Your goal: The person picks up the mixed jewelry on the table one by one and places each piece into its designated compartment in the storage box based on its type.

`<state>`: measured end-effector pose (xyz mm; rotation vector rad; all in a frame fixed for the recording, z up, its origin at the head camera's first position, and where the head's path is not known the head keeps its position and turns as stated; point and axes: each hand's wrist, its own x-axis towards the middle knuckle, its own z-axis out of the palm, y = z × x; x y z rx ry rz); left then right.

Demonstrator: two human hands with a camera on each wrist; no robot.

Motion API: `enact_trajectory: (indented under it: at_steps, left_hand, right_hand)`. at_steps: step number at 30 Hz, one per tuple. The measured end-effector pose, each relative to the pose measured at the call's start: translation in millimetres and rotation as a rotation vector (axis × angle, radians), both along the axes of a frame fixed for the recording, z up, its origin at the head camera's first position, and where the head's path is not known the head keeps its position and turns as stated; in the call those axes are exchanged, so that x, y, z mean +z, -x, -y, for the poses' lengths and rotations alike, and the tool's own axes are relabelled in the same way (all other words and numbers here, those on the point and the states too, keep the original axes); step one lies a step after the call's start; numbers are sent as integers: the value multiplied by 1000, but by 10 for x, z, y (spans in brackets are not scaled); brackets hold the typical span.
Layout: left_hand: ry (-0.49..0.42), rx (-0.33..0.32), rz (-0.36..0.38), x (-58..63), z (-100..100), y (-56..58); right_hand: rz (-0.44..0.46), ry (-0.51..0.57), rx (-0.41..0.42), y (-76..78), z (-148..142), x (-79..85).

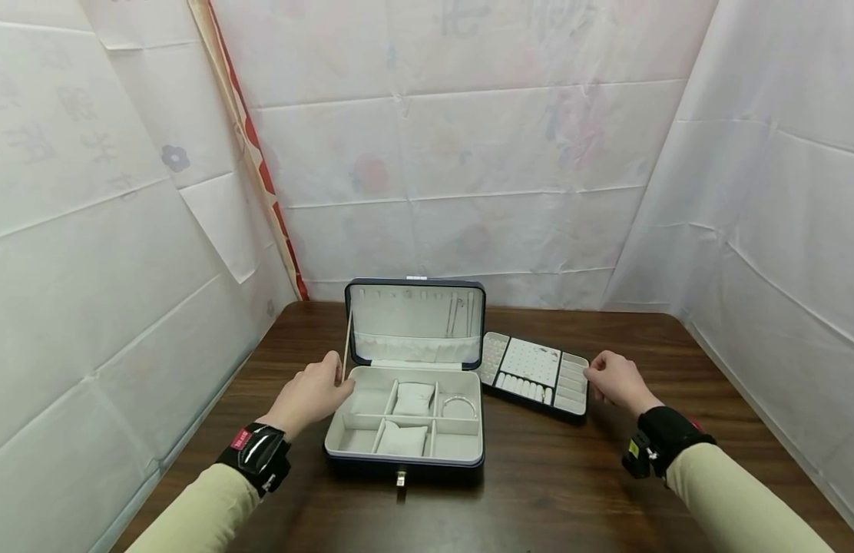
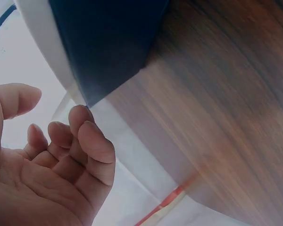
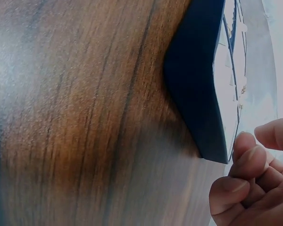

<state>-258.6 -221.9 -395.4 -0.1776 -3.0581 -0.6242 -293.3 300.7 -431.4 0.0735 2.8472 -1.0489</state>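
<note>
A dark blue jewelry box [image 1: 365, 461] stands with its lid [image 1: 413, 311] raised. Its pale compartments contain two white cushions [image 1: 413, 399] and a thin bangle [image 1: 458, 398]. My left hand [image 1: 309, 395] is at the box's left rear side, fingers loosely bent and thumb apart; the left wrist view shows its fingertips [image 2: 80, 115] close to a box corner, contact unclear. To the right, a jewelry tray [image 1: 531, 401] lies at an angle. My right hand [image 1: 617, 378] is by the tray's right end, fingers bent near the corner, with no grip visible.
Fine necklaces [image 1: 451, 313] hang inside the lid. A metal clasp [image 1: 401, 480] sticks out at the box's front. The brown wooden table [image 1: 537, 491] is enclosed by white sheeting [image 1: 468, 153] at the back and both sides.
</note>
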Motion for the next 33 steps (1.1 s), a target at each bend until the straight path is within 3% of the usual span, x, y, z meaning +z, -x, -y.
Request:
enact_trajectory:
  at_steps: [9, 22, 33]
  left_hand:
    - [50, 36, 64, -37, 98, -56]
    - [83, 12, 114, -96, 105, -53]
    - [-30, 11, 192, -108, 41, -45]
  right_hand:
    - [24, -11, -15, -29, -37, -47]
    - [48, -3, -4, -43, -52, -166]
    - [102, 24, -19, -68, -3, -188]
